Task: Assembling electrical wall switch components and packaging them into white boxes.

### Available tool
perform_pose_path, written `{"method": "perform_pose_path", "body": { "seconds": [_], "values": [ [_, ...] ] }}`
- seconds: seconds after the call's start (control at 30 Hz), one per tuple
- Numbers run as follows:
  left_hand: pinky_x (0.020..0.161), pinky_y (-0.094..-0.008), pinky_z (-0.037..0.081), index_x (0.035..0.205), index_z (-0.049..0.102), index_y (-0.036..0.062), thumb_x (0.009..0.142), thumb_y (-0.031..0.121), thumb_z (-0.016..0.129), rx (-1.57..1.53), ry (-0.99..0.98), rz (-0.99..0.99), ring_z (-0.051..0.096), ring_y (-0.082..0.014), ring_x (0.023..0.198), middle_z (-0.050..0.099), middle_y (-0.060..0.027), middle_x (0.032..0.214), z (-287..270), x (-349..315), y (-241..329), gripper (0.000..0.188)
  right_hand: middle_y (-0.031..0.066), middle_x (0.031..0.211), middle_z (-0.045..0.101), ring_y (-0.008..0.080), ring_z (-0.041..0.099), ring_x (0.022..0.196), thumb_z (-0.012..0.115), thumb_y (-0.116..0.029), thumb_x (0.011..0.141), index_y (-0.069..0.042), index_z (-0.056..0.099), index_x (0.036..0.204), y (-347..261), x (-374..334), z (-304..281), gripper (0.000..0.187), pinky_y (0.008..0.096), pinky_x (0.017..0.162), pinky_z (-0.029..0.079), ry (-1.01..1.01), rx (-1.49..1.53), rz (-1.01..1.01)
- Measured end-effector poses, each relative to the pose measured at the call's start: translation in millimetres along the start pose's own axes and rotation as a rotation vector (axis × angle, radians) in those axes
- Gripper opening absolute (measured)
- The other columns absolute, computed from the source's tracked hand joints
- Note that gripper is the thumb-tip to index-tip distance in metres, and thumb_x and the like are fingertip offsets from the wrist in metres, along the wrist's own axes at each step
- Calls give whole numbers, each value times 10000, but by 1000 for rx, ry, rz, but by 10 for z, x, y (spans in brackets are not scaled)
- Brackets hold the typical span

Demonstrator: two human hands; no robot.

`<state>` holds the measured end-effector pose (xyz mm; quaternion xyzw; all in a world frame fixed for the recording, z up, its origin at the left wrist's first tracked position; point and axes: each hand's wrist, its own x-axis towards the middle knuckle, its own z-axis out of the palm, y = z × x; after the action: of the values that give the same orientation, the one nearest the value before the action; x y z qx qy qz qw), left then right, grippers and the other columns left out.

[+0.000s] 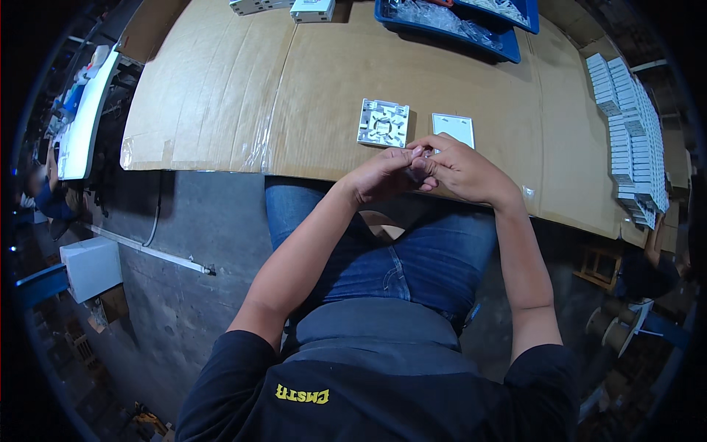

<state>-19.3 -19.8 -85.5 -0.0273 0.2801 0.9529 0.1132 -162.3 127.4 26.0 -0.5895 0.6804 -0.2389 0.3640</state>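
Note:
My left hand (384, 174) and my right hand (471, 171) meet over the near edge of the cardboard-covered table. Both have their fingers closed, pinching a small clear, shiny plastic piece (420, 155) between them; the fingers hide most of it, so its exact kind is unclear. Just beyond my left hand lies an open white square box (384, 123) with moulded ribs and a ring shape inside. A flat white square cover (454, 128) rests beyond my right hand, its near part hidden behind the fingers.
Blue trays (442, 38) with clear plastic bags and small white parts stand at the far side. White boxes (312, 10) sit at the far left. Tall stacks of white boxes (632, 132) line the right edge. Other people sit at both sides.

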Motion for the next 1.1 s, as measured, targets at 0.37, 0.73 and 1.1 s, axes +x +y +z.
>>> {"method": "perform_pose_path", "body": {
  "seconds": [0.37,0.73,1.1],
  "values": [
    [1062,-407,528,1206,632,68,1022,365,671,7,-8,-31,683,-160,1009,661,12,1023,35,22,32,352,128,1273,622,308,524,1208,546,-287,1082,6,713,1119,22,-49,21,339,406,1075,408,106,84,-1],
    [997,-327,543,1387,577,-50,1080,470,515,18,18,-109,699,-181,1042,704,-105,1198,100,8,95,607,112,1065,755,215,705,971,660,-214,1010,-6,734,1133,790,102,-1592,253,339,861,542,494,-42,344],
    [1045,-367,508,1362,578,-93,1032,480,601,37,-12,-158,685,-228,1087,687,-154,1243,94,71,141,662,116,1049,750,354,700,1032,613,-165,942,-135,767,1055,1999,739,-3229,194,474,864,561,928,-761,439]
  ]
}}
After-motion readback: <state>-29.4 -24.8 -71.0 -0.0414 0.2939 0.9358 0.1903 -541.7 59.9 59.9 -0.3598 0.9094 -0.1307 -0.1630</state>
